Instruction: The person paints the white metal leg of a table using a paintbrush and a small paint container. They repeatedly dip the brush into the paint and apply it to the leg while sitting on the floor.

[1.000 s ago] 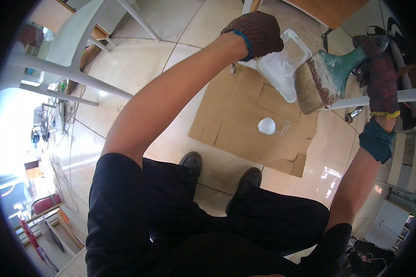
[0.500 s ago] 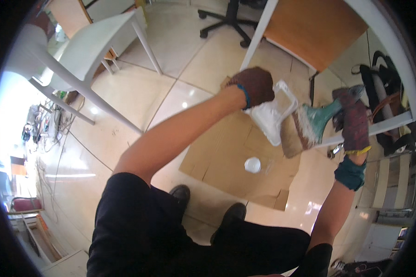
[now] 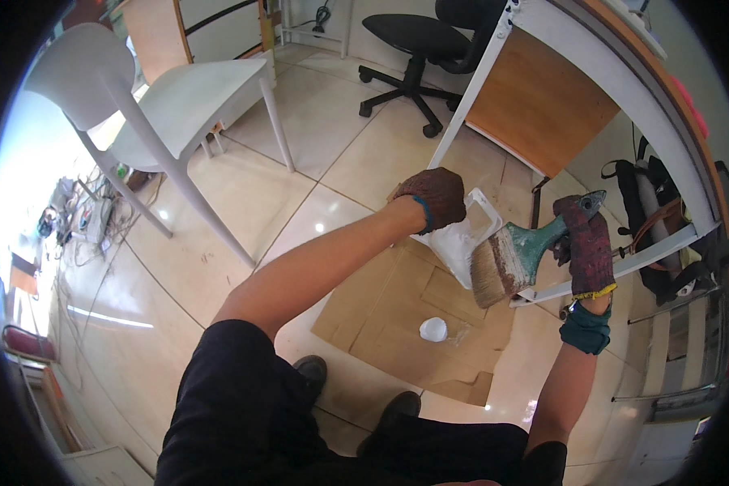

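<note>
My left hand (image 3: 433, 198), in a dark brown knitted glove, is closed on the edge of a white plastic tub (image 3: 452, 249), which tilts over the cardboard. The glove hides part of the tub. My right hand (image 3: 581, 249), in a dark reddish glove with a yellow hem, grips a wide paintbrush (image 3: 530, 248) by its worn green handle. Its tan bristles point down and left, in front of the tub's right side; whether they touch it I cannot tell. White smears mark the brush above the bristles. Below lies a flat cardboard sheet (image 3: 397, 304) with a small white round lid or cup (image 3: 433, 329) on it.
A white-framed table (image 3: 571, 49) with a brown panel stands at the right, close to the brush. A white chair (image 3: 178, 105) is at the left, a black swivel chair (image 3: 413, 81) at the back. Black bags (image 3: 648, 211) lie beyond my right hand. Cables (image 3: 81, 211) clutter the far left.
The view has tilted up, showing more of both chairs. Both hands sit slightly further left in the picture, and the brush's bristles now overlap the tub's right side.
</note>
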`<state>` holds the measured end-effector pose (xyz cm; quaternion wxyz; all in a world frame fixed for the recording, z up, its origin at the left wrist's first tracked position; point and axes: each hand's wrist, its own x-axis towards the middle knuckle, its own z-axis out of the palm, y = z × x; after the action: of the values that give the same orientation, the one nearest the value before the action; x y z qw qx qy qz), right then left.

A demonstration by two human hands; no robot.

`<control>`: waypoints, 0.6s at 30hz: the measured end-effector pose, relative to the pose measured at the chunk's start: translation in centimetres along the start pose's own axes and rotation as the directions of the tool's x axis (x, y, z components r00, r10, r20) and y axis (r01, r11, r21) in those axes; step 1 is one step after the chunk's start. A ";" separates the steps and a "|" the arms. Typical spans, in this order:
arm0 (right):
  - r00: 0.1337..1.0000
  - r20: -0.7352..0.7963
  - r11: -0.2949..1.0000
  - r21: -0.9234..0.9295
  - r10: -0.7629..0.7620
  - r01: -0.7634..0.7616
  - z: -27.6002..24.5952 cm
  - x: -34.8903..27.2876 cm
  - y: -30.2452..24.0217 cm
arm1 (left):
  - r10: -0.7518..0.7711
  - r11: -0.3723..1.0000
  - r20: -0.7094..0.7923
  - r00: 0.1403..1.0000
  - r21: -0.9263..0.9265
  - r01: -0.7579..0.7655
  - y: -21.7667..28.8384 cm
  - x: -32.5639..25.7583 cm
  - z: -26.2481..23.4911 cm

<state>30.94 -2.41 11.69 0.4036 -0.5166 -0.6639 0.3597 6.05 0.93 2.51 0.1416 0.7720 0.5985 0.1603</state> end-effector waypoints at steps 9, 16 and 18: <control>0.960 0.281 0.999 0.043 0.008 -0.021 2.6 -0.9 -0.6 | 0.242 0.953 -0.006 0.970 0.188 -0.236 -8.0 -2.6 2.8; 0.905 0.382 0.905 0.290 0.190 -0.312 4.4 0.0 5.3 | -0.134 0.989 0.139 0.981 -0.045 0.142 -8.2 -6.7 2.8; 0.908 0.378 0.873 0.364 0.179 -0.324 5.2 -0.3 8.2 | -0.205 0.971 0.162 0.965 -0.087 0.221 -8.7 -7.6 3.9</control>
<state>29.52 -1.28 2.19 0.3359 -0.4329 -0.5555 0.6255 -1.72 -4.47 -5.15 0.2432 0.7045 0.6566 0.1157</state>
